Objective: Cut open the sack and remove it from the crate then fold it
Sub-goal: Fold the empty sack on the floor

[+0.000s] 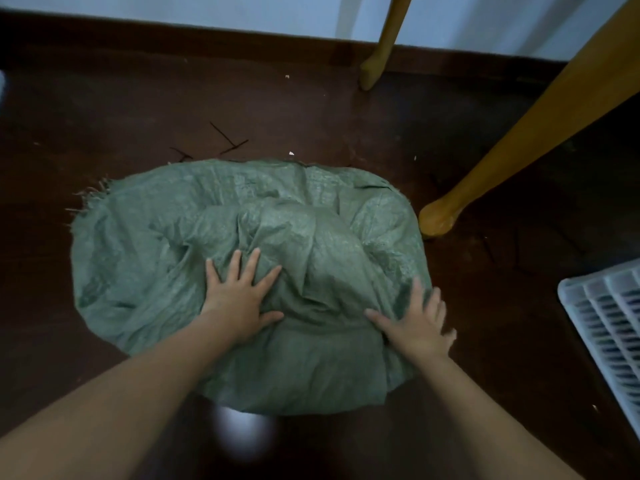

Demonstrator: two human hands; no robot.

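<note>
A green woven sack lies crumpled on the dark floor in the middle of the head view, with a raised fold across its centre and a frayed edge at the left. My left hand presses flat on the sack's middle with fingers spread. My right hand lies with straight fingers on the sack's right edge and is blurred by motion. A white slatted crate shows at the right edge, apart from the sack.
Two yellow wooden furniture legs stand beyond and to the right of the sack, one foot close to its right side. A pale wall and dark skirting run along the back. Thin dark strands and small white scraps lie on the floor behind the sack.
</note>
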